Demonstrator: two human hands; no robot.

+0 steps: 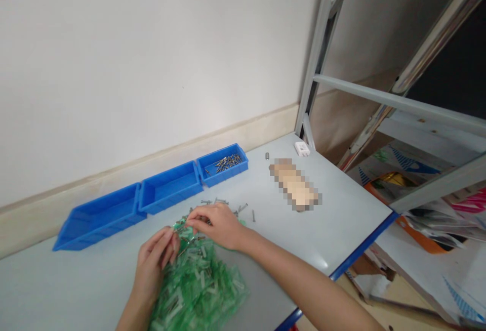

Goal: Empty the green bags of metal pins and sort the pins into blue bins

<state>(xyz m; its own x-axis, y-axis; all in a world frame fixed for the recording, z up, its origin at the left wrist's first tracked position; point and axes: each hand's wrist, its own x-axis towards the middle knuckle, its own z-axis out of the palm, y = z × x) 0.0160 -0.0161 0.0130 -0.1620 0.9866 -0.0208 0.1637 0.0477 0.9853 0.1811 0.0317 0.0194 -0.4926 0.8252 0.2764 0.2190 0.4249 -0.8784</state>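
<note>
My left hand (pixel 156 254) is closed, its thumb and fingers pinching the edge of a small clear-and-green plastic packet (pixel 176 226). Just to the right, my right hand (pixel 219 223) is also closed, with thumb and forefinger pinched together close to the packet; whatever is between them is too small to make out. Beneath and in front of both hands lies a heap of green plastic packets (pixel 201 290) with pale pieces among them. Loose screws (pixel 243 208) are scattered on the table behind my right hand, and some are partly hidden by it.
Three blue bins stand in a row along the wall: the right bin (pixel 225 179) holds screws, while the middle bin (pixel 170 189) and left bin (pixel 98 219) show bare bottoms. A blurred tan object (pixel 294 184), a white plug adapter (pixel 302 149) and a metal rack (pixel 317 57) are to the right.
</note>
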